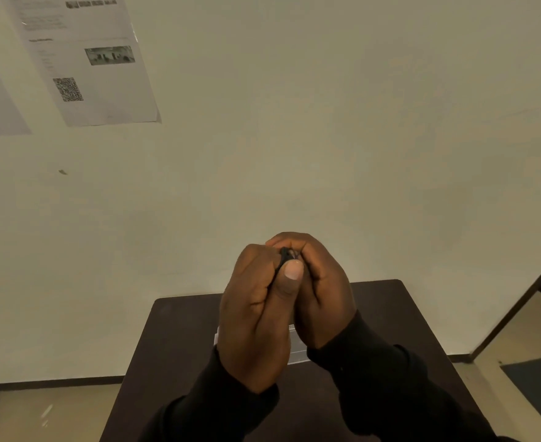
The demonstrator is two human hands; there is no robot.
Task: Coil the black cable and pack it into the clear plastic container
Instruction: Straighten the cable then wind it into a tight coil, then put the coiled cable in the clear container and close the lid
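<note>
Here, the left hand (256, 317) and right hand (320, 291) are raised together, pressed side by side, both clenched around the black cable (283, 256), of which only a small bit shows between the fingertips. Below and behind the hands, a clear container (296, 346) sits on the dark surface (173, 339), mostly hidden by the wrists.

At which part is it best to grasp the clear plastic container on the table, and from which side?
Probably its right end, approached from the right. The clear plastic container lies on the dark table, mostly hidden behind the left hand and right hand, which hold the black cable.
</note>
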